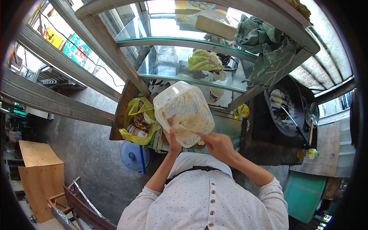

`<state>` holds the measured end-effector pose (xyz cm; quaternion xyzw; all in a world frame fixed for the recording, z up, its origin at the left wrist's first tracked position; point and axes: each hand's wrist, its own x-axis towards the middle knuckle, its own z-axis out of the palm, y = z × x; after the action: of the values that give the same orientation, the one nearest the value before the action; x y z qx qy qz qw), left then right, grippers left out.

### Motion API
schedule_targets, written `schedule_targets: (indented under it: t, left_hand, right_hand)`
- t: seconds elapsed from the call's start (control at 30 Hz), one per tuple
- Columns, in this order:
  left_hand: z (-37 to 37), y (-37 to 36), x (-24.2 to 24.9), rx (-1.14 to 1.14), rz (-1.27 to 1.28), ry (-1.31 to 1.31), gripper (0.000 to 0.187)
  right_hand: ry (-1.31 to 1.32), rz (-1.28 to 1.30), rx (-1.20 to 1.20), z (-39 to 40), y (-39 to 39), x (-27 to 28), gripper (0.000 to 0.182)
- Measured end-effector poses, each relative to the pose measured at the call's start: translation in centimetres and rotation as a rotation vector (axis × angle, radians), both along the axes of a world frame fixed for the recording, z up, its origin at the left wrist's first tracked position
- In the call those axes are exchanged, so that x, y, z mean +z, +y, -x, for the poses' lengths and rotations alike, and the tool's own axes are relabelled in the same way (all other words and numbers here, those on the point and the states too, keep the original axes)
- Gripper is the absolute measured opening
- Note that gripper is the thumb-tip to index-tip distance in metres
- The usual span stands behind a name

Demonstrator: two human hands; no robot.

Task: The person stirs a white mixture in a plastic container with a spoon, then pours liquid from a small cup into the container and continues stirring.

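A clear plastic tub (164, 100), its inside smeared with a pale, creamy mixture (188, 126), is tilted in front of my chest. My left hand (173, 141) grips its lower left edge, thumb upward. Closed around a thin-handled utensil (194, 132), my right hand (220, 145) is at the tub's lower right. The utensil's far end sits in the mixture, so its shape is hidden. Left of the tub, a yellow plastic bag (132, 111) holds scraps and a paper cup (137, 131).
A glass-shelved cabinet (184, 41) ahead carries a cabbage (206, 60) and a green cloth (264, 36). On the right are a black wok (283, 120) with utensils and a yellow-lidded jar (241, 111). A blue-lidded bucket (131, 155) stands on the floor at left.
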<state>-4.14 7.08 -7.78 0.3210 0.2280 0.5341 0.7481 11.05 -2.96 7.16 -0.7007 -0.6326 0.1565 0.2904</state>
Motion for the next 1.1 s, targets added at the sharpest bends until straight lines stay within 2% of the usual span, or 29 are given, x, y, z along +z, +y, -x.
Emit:
schedule_targets:
  t: [0.07,0.13,0.27,0.37,0.43,0.47,0.53,0.6,0.67,0.73,0.83,0.87,0.9,0.93,1.1]
  left_hand:
    - [0.2,0.0,-0.9,0.021,-0.056,0.066,0.064]
    - [0.1,-0.1,-0.7,0.115,-0.097,0.132,0.064]
    - [0.2,-0.5,-0.3,0.074,-0.148,0.149,0.063]
    - [0.1,-0.6,-0.2,-0.01,-0.119,0.11,0.063]
    - [-0.2,-0.3,1.6,0.011,-0.136,0.237,0.084]
    - [-0.3,-0.4,0.9,0.008,-0.14,0.234,0.084]
    - [0.0,-0.9,-0.6,0.017,-0.059,0.111,0.061]
    - [0.1,-1.2,-0.3,0.044,-0.071,0.125,0.061]
    - [0.0,-1.1,0.9,0.077,-0.082,0.132,0.061]
    - [-0.2,-0.7,2.2,0.075,-0.072,0.174,0.086]
    - [-0.6,-0.4,3.4,0.095,-0.129,0.19,0.089]
    - [-0.7,-0.3,3.2,0.094,-0.131,0.186,0.089]
    - [-0.9,-0.3,2.8,0.11,-0.228,0.305,0.092]
    - [-1.0,-0.3,2.7,0.127,-0.324,0.426,0.094]
    - [-1.6,-1.5,3.2,0.165,-0.338,0.452,0.099]
  right_hand:
    - [-0.067,0.099,0.126,0.2,-0.6,0.3,0.014]
    - [-0.048,0.023,0.127,-1.7,-0.3,0.2,0.014]
    - [-0.087,-0.091,0.045,-1.7,1.0,1.4,0.011]
    - [-0.026,-0.08,0.122,-0.1,0.8,-0.4,0.007]
    - [-0.072,-0.002,0.158,0.1,0.3,-0.9,0.006]
    - [-0.114,0.081,0.189,0.0,0.2,-1.0,0.006]
    - [-0.166,0.1,0.17,-1.0,0.5,0.3,0.007]
    - [-0.214,0.122,0.153,-2.0,0.5,1.5,0.007]
    - [-0.248,0.089,0.029,-3.0,0.3,2.4,0.006]
    - [-0.25,0.062,-0.007,-3.4,0.0,2.4,0.006]
    - [-0.292,0.044,-0.029,-3.0,-1.0,0.1,0.008]
    - [-0.309,0.148,-0.04,-2.4,-1.5,-0.9,0.007]
    - [-0.323,0.253,-0.048,-1.8,-1.9,-1.6,0.01]
    - [-0.323,0.253,-0.046,-1.2,-2.2,-2.2,0.01]
    - [-0.137,0.457,-0.064,0.4,-2.3,-2.2,0.017]
